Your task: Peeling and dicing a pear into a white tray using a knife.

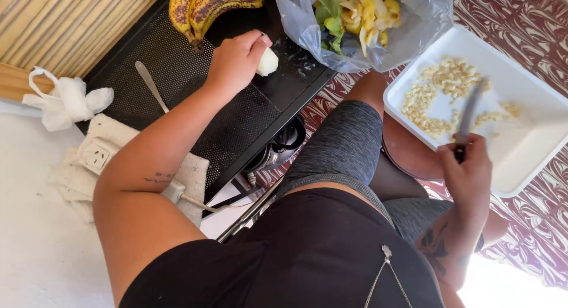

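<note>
On the far side, the black perforated table (177,77) carries spotted bananas (204,6) and a clear bag of peelings (361,24). To the right, a white tray (526,160) holds pale pieces. My left hand (236,62) grips a peeled white chunk (267,62); my right hand (467,166) clasps what looks like a knife (467,115), blurred, over the tray.

I see a black table (177,77) with tiny holes in its top. Spotty bananas (204,6) lie on it at twelve o'clock. A spoon (151,86) lies at nine o'clock. A clear bag of peels (361,24) rests on its edge at two o'clock. Beside the table, on a white top (35,225), lie a cloth (118,160) and a tied white bag (65,101).
</note>
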